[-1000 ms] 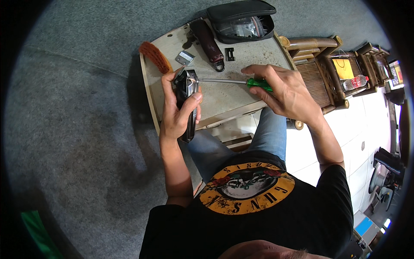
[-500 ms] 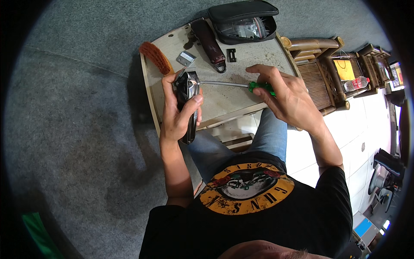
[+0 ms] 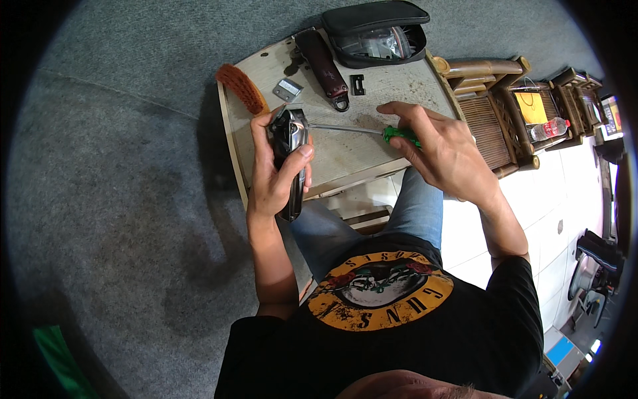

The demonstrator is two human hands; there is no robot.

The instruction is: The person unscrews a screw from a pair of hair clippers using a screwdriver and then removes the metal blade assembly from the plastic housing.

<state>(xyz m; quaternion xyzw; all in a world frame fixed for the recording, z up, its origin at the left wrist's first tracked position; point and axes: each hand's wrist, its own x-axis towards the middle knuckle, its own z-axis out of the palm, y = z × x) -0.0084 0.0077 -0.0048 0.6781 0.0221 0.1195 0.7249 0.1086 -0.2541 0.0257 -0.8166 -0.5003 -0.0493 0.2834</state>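
Note:
My left hand (image 3: 269, 174) is wrapped round a black and silver hair clipper (image 3: 291, 136), its head end pointing away from me. Between the fingers of my right hand (image 3: 442, 146) is the green handle of a screwdriver (image 3: 355, 128). The shaft runs left, and its tip meets the clipper's right side near the head; the exact contact point is too small to tell. Beyond the hands, a metal clipper blade (image 3: 288, 90), a small black bracket-like part (image 3: 357, 85) and a dark maroon clipper (image 3: 322, 63) lie on the small table (image 3: 359, 156).
A reddish-bristled brush (image 3: 240, 88) lies along the table's left edge, close to my left hand. At the back stands an open black case (image 3: 375, 16) with plastic bags inside. Bamboo chairs (image 3: 485, 130) stand on the right, bearing a yellow bag (image 3: 530, 108) and a plastic bottle (image 3: 550, 130).
Both hands keep their grips, almost still. A blade piece that stood out at the clipper's head is less visible now. The screwdriver has barely shifted.

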